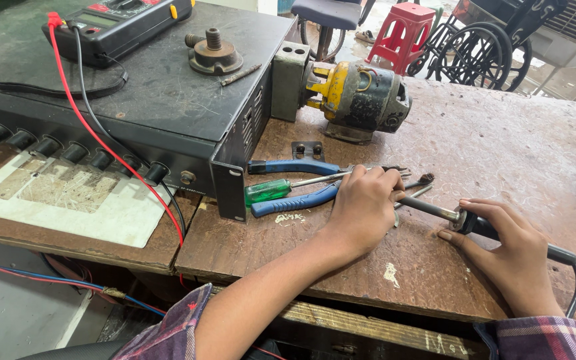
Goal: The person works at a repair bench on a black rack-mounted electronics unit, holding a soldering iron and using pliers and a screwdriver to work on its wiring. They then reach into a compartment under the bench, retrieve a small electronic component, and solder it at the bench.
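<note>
Two hands, right hand (511,257) fingers grasping black-handled soldering iron (495,230), left hand (365,207) clenched at its tip.

My right hand (511,257) grips the soldering iron (495,230) on the workbench (501,147) — my left hand (363,210) pinches its tip, beside blue-handled pliers (295,183).

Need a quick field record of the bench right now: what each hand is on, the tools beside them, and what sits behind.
left hand: closed over the metal tip end of the soldering iron, knuckles resting among the tools
right hand: gripping the iron's black handle
tools by left hand: blue-handled pliers, green-handled screwdriver
behind: small yellow and black motor
left of tools: black rack unit with multimeter on top
surface: worn wooden bench
</note>
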